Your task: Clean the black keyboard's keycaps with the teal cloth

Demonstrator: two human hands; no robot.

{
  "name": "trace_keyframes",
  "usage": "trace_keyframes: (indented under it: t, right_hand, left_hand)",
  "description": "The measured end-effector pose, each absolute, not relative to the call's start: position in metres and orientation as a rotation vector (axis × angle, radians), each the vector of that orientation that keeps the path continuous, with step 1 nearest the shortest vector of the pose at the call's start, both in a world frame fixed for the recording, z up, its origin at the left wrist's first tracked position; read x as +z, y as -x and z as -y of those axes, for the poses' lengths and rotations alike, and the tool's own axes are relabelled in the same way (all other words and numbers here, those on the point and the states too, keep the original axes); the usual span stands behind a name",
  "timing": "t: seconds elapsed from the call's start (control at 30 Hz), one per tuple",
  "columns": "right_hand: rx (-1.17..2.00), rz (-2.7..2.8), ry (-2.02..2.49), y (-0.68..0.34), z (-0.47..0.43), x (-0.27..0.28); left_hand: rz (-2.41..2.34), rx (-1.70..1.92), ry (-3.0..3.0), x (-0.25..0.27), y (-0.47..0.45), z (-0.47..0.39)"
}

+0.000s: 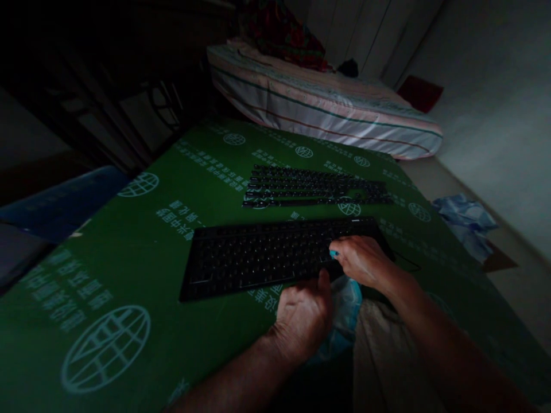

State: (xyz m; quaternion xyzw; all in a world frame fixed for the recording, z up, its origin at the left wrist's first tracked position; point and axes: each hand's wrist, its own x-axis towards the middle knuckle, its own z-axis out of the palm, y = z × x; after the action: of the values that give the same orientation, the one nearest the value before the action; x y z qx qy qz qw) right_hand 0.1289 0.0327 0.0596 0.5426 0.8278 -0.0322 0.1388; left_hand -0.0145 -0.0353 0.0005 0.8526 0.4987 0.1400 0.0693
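A black keyboard base (258, 258) lies on the green board, its key positions showing as rows of small pale dots. My right hand (359, 258) is closed over its right part, pinching a small teal piece (333, 253) whose kind I cannot make out. At the front edge, my left hand (303, 315) is curled with the thumb against the keyboard; its other fingertips are hidden. Behind the base, loose black keycaps (297, 186) are laid out in keyboard rows. A crumpled, translucent pale blue sheet or bag (344, 304) lies below my hands.
The green board (206, 172) carries white globe prints and lettering. A thin black cable (407, 261) runs off the keyboard's right side. Beyond stands a bed with a striped sheet (327, 109). Crumpled pale blue cloth (465, 215) lies on the floor at right; a blue object (73, 198) is at left.
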Motion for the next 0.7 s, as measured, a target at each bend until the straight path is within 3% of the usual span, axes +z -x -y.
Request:
trace_keyframes:
  t: [0.7]
  right_hand:
    - [-0.029, -2.416, -1.507, -0.1196, -0.035, 0.0648]
  left_hand:
    - [-1.47, 0.384, -2.519, 0.0032, 0.0143, 0.036]
